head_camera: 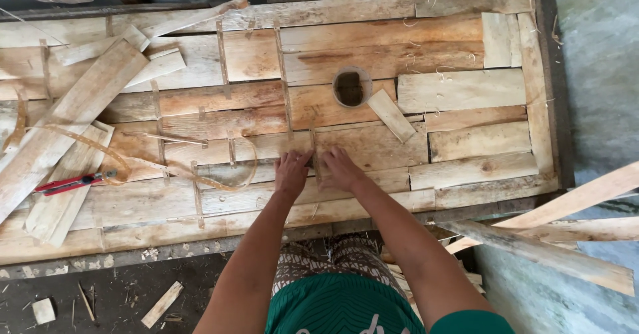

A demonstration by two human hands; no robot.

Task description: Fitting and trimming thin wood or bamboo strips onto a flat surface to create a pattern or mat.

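A large flat bed of thin wood veneer sheets [459,91] covers a low work table. My left hand [291,172] and my right hand [341,168] rest side by side on it near the front middle. Both press, fingers down, on either side of a narrow vertical strip of tape [315,151] that covers a seam between two sheets. Neither hand grips a tool. A round hole [351,87] shows in a sheet just beyond my hands, with a short loose veneer piece [391,115] beside it.
Red-handled cutters [66,183] lie at the left among long loose veneer boards [63,117]. A curled strip of tape [219,181] lies left of my hands. More boards [566,237] stick out at the right below the table edge. Wood scraps [162,303] litter the floor.
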